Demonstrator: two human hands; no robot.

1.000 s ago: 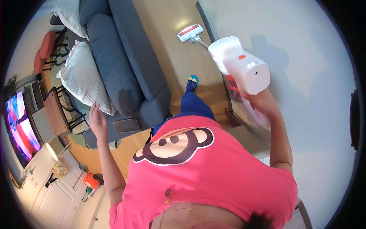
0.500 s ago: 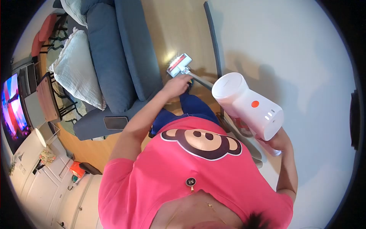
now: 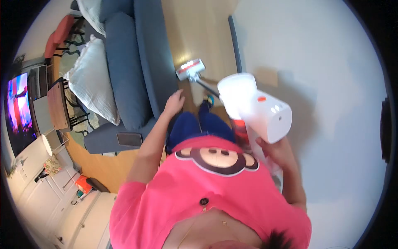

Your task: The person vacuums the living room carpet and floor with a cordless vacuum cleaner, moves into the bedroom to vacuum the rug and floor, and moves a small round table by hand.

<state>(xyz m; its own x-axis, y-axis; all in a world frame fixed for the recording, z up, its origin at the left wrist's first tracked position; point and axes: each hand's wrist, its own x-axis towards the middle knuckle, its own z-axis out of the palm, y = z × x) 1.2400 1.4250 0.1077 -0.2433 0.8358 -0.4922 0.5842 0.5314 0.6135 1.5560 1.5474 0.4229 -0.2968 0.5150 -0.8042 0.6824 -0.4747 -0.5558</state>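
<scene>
My right hand (image 3: pixel 277 151) is wrapped round the handle of a white cordless vacuum cleaner (image 3: pixel 271 114), below its body; the fingers are partly hidden. The vacuum has an orange dot, small lights on its end and a red part underneath. Its dark tube (image 3: pixel 207 87) runs down to the floor head (image 3: pixel 190 69), which rests on the wood floor with its lights on, close beside the sofa. My left hand (image 3: pixel 175 103) holds nothing. It hangs near the sofa's side with its fingers loosely stretched out, apart from the vacuum.
The dark blue sofa (image 3: pixel 153 58) with a pale cushion (image 3: pixel 93 79) lies to the left, and a dark flat panel (image 3: pixel 129 139) is on its arm. The pale wall (image 3: pixel 340 108) with a dark skirting strip (image 3: pixel 235 43) stands on the right. My foot (image 3: pixel 208 100) is behind the floor head.
My left hand has drawn back from near the tube toward the sofa. The vacuum body and my right hand have shifted left; the floor head has turned and moved slightly left.
</scene>
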